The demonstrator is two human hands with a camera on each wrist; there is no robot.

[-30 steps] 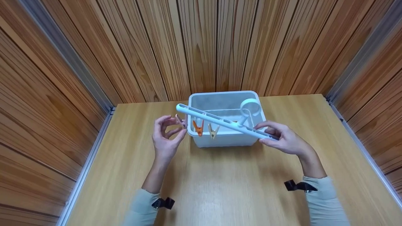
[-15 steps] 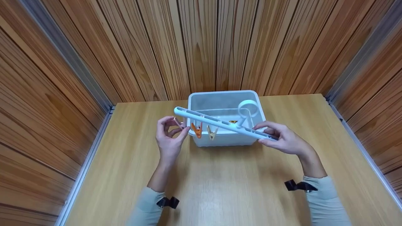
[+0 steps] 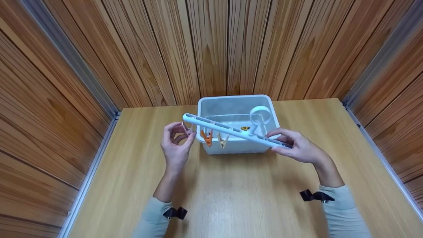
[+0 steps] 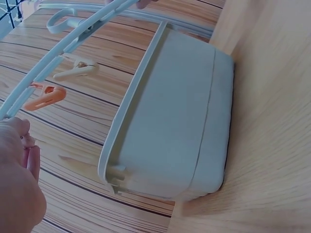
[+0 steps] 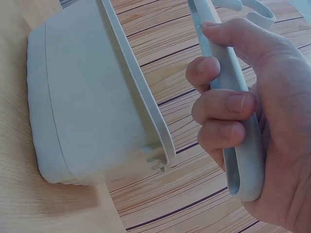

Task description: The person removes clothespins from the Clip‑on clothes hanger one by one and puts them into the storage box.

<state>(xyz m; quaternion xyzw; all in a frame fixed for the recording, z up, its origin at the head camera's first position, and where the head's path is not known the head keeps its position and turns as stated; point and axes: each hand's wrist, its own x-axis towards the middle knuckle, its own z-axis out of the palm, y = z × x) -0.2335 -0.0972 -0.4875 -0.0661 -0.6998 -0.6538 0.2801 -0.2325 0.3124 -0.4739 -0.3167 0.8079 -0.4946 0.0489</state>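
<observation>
A light blue clip hanger (image 3: 228, 129), a slotted bar with a round hook, is held aslant over the front of a pale plastic tub (image 3: 236, 149). Its right end lies in my right hand (image 3: 299, 147), the fingers wrapped around the bar in the right wrist view. An orange clothespin (image 3: 207, 138) and a cream clothespin (image 3: 222, 141) dangle below the bar. At the bar's far left end my left hand (image 3: 175, 150) pinches a pink clothespin (image 3: 186, 128) between thumb and fingers. In the left wrist view the fingers partly hide this pink clothespin.
Inside the tub lies a small yellow-orange item (image 3: 245, 128), partly covered by the hanger in the head view. The tub stands on a wooden table (image 3: 224, 195) close to the wood-panelled back wall (image 3: 218, 49). Panelled walls with metal edges flank both sides.
The hanger's left end has dipped slightly toward me and left, its clothespins moving with it. My left hand shifted right, then slightly back left. The right hand stays nearly still.
</observation>
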